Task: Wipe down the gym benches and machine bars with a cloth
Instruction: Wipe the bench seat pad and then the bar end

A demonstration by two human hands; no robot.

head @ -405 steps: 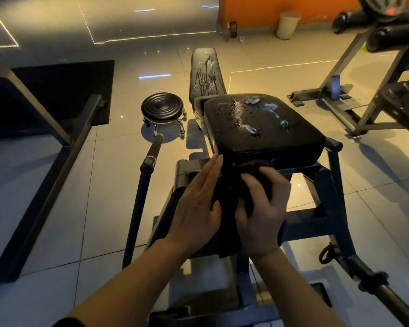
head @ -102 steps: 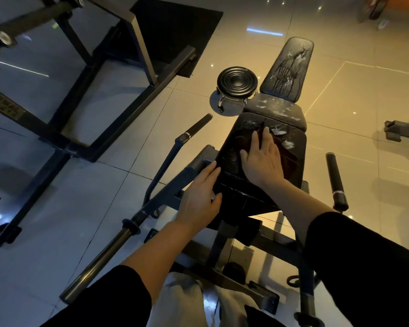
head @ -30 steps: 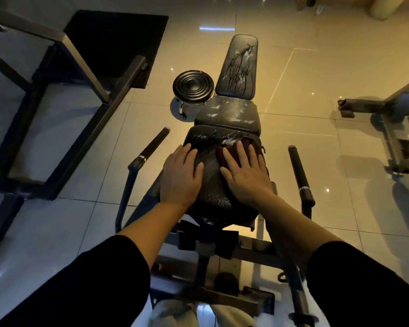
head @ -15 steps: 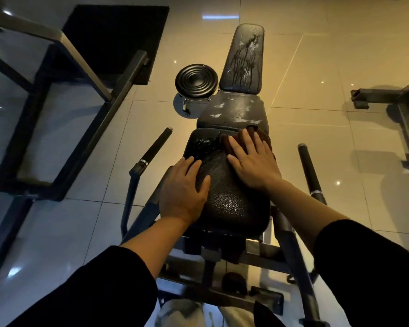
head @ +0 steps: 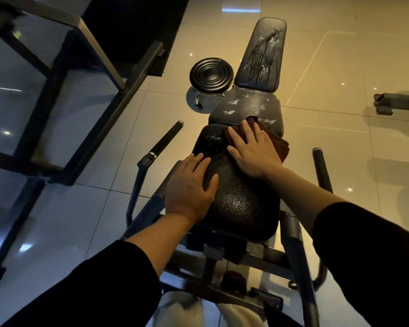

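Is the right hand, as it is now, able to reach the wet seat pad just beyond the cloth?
Probably yes. The right hand lies flat on the cloth, whose far edge already meets the seat pad, and nothing stands between them.

Bare shiny tiled floor [head: 328, 74] right of the black padded surface [head: 241, 199], round black ridged stool [head: 211, 74] close on its left, black handle bars [head: 165, 140] either side

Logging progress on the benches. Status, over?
Right hand flat on brown cloth, left hand steadying black textured pad. Nothing in the way.
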